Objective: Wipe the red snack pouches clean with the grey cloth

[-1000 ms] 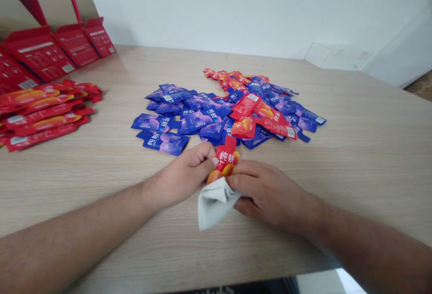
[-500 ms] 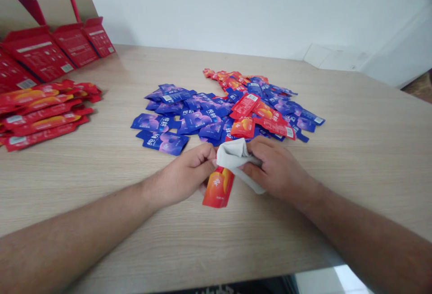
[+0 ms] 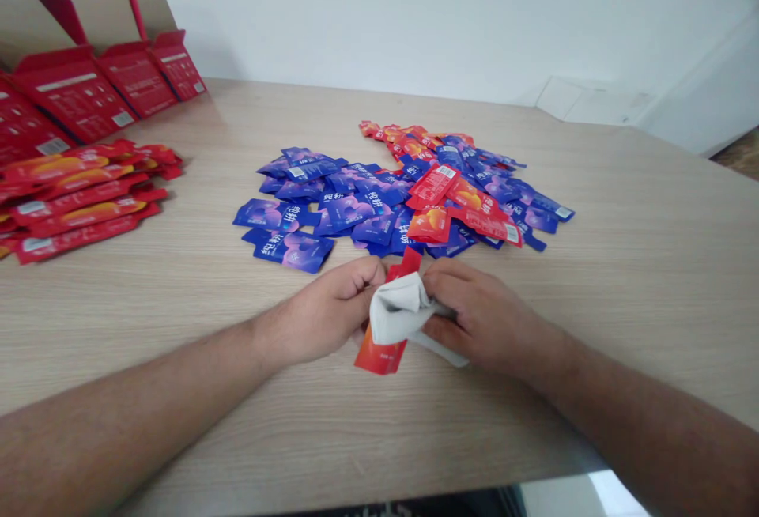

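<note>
My left hand [image 3: 335,307] is closed, pinching the side of a red-orange sachet [image 3: 379,357] with fruit pictures, held a little above the table. A folded white cloth [image 3: 394,311] is gripped in my right hand [image 3: 480,315], thumb and fingers closed on it. The cloth lies against the sachet's front and covers its middle; the red top end and the bottom stick out. Just beyond my hands spreads a pile of purple-blue sachets [image 3: 356,205], with several red sachets [image 3: 430,224] on and behind it.
On the left, a stack of red-orange sachets [image 3: 88,201] lies in rows. Behind it stand several red cartons [image 3: 77,94] with raised brown flaps. A white wall [image 3: 379,19] closes off the back of the light wooden table [image 3: 640,280].
The cloth in my right hand has moved down over the sachet, from its upper part to its middle, uncovering the red top end. My left hand has stayed nearly in place.
</note>
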The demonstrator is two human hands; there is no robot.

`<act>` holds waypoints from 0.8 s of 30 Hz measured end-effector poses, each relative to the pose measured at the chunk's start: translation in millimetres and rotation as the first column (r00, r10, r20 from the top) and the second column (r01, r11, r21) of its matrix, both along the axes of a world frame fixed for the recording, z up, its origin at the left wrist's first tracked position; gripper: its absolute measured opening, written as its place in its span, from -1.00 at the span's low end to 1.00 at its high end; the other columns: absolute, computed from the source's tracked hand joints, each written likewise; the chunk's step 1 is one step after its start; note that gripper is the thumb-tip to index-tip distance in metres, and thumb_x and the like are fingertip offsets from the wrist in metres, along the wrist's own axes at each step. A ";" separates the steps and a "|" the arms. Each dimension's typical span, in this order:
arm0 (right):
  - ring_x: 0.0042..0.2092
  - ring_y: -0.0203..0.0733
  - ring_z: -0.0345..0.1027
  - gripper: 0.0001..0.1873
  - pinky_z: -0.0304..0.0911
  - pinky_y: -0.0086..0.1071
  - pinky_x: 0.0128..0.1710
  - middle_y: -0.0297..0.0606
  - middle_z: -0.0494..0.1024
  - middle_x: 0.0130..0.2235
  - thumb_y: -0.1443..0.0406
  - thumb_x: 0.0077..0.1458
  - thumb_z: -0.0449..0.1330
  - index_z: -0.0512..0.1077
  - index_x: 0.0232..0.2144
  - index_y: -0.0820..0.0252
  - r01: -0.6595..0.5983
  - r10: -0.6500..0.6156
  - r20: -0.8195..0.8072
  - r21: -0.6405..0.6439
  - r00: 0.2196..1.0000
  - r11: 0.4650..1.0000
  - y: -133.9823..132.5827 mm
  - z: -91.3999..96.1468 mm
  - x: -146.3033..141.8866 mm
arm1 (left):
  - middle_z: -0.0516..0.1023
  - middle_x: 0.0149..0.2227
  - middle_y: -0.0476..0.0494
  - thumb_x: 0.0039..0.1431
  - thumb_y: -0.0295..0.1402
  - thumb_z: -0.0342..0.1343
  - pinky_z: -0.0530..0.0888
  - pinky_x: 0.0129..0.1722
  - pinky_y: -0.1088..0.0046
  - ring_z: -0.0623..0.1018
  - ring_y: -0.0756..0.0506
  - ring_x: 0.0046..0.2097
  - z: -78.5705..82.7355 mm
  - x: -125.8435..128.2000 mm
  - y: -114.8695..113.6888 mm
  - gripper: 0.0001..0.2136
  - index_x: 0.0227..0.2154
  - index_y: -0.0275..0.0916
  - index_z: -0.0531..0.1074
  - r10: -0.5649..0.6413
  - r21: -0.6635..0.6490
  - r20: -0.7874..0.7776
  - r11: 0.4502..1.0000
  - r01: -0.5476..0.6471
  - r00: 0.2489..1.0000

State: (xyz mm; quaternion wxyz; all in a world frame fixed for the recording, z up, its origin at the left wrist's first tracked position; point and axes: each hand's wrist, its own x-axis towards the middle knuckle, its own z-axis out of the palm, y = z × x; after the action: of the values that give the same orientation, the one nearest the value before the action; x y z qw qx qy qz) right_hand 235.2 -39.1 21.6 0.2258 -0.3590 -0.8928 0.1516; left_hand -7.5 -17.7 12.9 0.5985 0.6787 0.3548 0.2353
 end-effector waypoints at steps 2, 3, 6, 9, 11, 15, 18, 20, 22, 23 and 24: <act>-0.14 -0.13 0.39 -0.89 0.29 -0.31 -0.13 -0.20 0.50 -0.16 0.28 0.26 0.23 0.41 -0.19 0.18 0.050 -0.050 -0.002 0.019 0.999 0.999 1.0 -0.6 0.6 | 0.33 -0.42 0.06 0.36 -0.24 0.05 0.29 -0.47 0.55 0.31 0.05 -0.43 1.1 -0.3 0.4 -0.80 -0.35 -0.22 0.25 -0.027 -0.011 0.002 1.000 0.027 1.000; -0.16 -0.11 0.40 -0.88 0.29 -0.30 -0.15 -0.19 0.51 -0.18 0.25 0.26 0.23 0.41 -0.21 0.19 0.110 -0.110 -0.005 0.037 0.994 0.993 3.6 -0.9 2.0 | 0.35 -0.40 0.05 0.37 -0.23 0.04 0.30 -0.47 0.55 0.32 0.05 -0.43 1.4 -0.5 0.3 -0.81 -0.32 -0.22 0.26 -0.038 -0.031 -0.002 0.999 0.038 0.999; -0.23 -0.08 0.40 -0.79 0.25 -0.28 -0.25 -0.21 0.52 -0.26 0.15 0.26 0.22 0.41 -0.29 0.18 0.317 -0.315 -0.044 0.065 0.948 0.946 15.6 -1.0 8.7 | 0.34 -0.41 0.05 0.38 -0.20 0.03 0.30 -0.47 0.57 0.32 0.06 -0.44 0.6 -1.3 -0.3 -0.78 -0.31 -0.23 0.25 -0.036 -0.084 0.027 0.996 0.038 0.999; -0.28 -0.07 0.42 -0.73 0.23 -0.28 -0.33 -0.21 0.55 -0.29 0.09 0.27 0.19 0.45 -0.26 0.18 0.450 -0.447 -0.123 -0.006 0.886 0.893 25.6 1.4 14.8 | 0.30 -0.47 0.08 0.37 -0.18 0.08 0.21 -0.51 0.62 0.24 0.10 -0.49 -2.5 -1.7 -0.4 -0.72 -0.38 -0.25 0.24 -0.019 -0.118 0.117 0.993 0.033 0.993; -0.28 -0.06 0.44 -0.68 0.24 -0.28 -0.34 -0.20 0.58 -0.26 0.05 0.29 0.16 0.47 -0.17 0.17 0.482 -0.496 -0.191 -0.117 0.847 0.868 29.1 2.3 18.0 | 0.34 -0.47 0.08 0.33 -0.21 0.14 0.24 -0.51 0.65 0.27 0.11 -0.49 -4.7 -1.5 0.5 -0.73 -0.38 -0.26 0.26 0.026 -0.184 0.214 0.983 0.014 0.976; -0.30 -0.07 0.45 -0.57 0.29 -0.28 -0.37 -0.23 0.60 -0.22 -0.08 0.29 0.14 0.47 -0.07 0.11 0.380 -0.531 -0.376 -0.406 0.760 0.831 31.0 -3.9 22.7 | 0.51 -0.35 -0.04 0.25 -0.35 0.21 0.47 -0.40 0.58 0.50 0.04 -0.41 -2.3 -0.8 2.4 -0.84 -0.31 -0.25 0.32 0.224 -0.403 0.395 0.914 -0.051 0.891; -0.34 -0.13 0.41 -0.54 0.30 -0.32 -0.40 -0.29 0.58 -0.24 -0.11 0.27 0.17 0.46 -0.02 0.07 0.197 -0.488 -0.481 -0.535 0.728 0.821 28.5 -10.5 22.8 | 0.52 -0.39 -0.08 0.28 -0.40 0.13 0.56 -0.42 0.50 0.56 -0.01 -0.43 6.6 -1.1 3.1 -0.90 -0.31 -0.25 0.31 0.351 -0.514 0.384 0.850 -0.118 0.854; -0.31 -0.15 0.41 -0.53 0.32 -0.34 -0.38 -0.29 0.57 -0.22 -0.09 0.27 0.19 0.46 0.02 0.07 0.092 -0.413 -0.484 -0.557 0.771 0.825 25.1 -11.7 20.5 | 0.51 -0.43 -0.07 0.31 -0.38 0.08 0.59 -0.51 0.42 0.58 -0.07 -0.47 12.3 -1.8 3.9 -0.92 -0.29 -0.23 0.30 0.367 -0.562 0.348 0.818 -0.121 0.863; -0.25 -0.14 0.43 -0.52 0.34 -0.35 -0.32 -0.27 0.57 -0.17 -0.06 0.28 0.20 0.44 0.07 0.08 0.001 -0.292 -0.460 -0.535 0.838 0.845 20.9 -9.6 16.7 | 0.48 -0.49 -0.04 0.32 -0.34 0.07 0.57 -0.62 0.39 0.56 -0.10 -0.54 15.7 -2.6 5.0 -0.91 -0.28 -0.20 0.28 0.325 -0.606 0.302 0.791 -0.083 0.896; -0.21 -0.13 0.43 -0.52 0.35 -0.34 -0.28 -0.24 0.57 -0.12 -0.05 0.29 0.20 0.43 0.09 0.09 -0.047 -0.218 -0.446 -0.510 0.868 0.859 18.8 -7.8 14.5 | 0.45 -0.52 -0.02 0.32 -0.32 0.07 0.53 -0.68 0.42 0.52 -0.08 -0.59 16.4 -2.9 5.5 -0.89 -0.30 -0.20 0.27 0.294 -0.626 0.275 0.777 -0.061 0.915; -0.17 -0.13 0.43 -0.52 0.36 -0.33 -0.24 -0.21 0.56 -0.06 -0.03 0.30 0.20 0.43 0.11 0.09 -0.094 -0.140 -0.433 -0.477 0.890 0.874 16.8 -5.7 12.2 | 0.42 -0.55 0.01 0.31 -0.31 0.08 0.49 -0.72 0.46 0.46 -0.04 -0.63 16.5 -3.1 5.8 -0.87 -0.32 -0.19 0.26 0.258 -0.645 0.247 0.763 -0.040 0.934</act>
State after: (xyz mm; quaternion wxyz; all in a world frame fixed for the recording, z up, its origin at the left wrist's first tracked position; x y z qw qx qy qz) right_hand 247.4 -22.3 15.9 0.3325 -0.3693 -0.7435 0.4476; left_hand -10.6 -11.9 29.4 0.8192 0.3605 0.3641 0.2576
